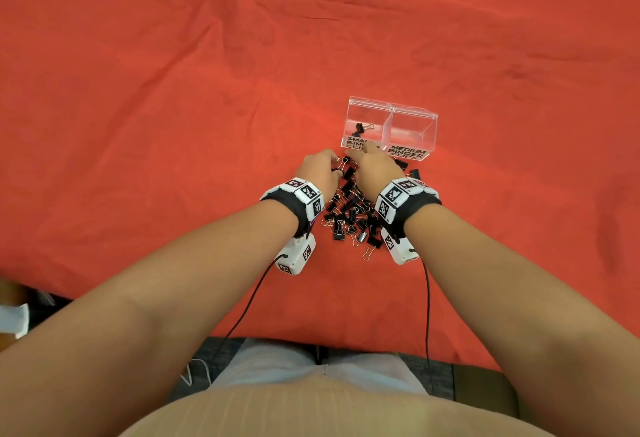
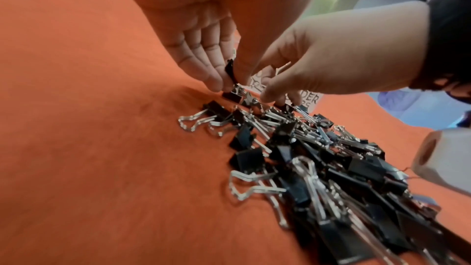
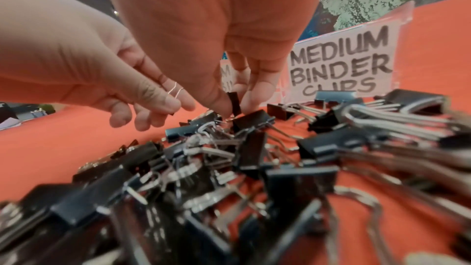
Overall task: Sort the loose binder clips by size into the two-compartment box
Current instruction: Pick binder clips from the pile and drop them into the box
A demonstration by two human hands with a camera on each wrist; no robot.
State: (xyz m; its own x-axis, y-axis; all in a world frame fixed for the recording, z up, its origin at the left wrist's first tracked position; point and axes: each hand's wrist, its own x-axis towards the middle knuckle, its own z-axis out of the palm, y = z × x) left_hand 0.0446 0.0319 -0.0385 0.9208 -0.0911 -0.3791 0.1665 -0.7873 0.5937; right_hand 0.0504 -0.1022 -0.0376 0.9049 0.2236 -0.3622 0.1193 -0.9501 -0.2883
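Note:
A heap of black binder clips [image 1: 353, 211] in two sizes lies on the red cloth, just in front of the clear two-compartment box [image 1: 429, 124]. Its left half is labelled SMALL BINDER CLIPS and holds a small clip [image 1: 362, 128]. Its right half, labelled MEDIUM BINDER CLIPS [image 3: 341, 63], shows nothing inside. My left hand [image 2: 229, 82] pinches a small black clip [image 2: 230, 71] at the heap's far end. Beside it my right hand [image 3: 234, 110] pinches another small black clip [image 3: 235, 101] between thumb and fingers, close to the box front.
The red cloth [image 1: 173, 107] covers the whole table, wrinkled at the back. Its near edge runs just above my lap [image 1: 311, 360]. Camera cables [image 1: 427, 298] hang from both wrists. Loose clips [image 1: 403, 162] also lie right against the box front.

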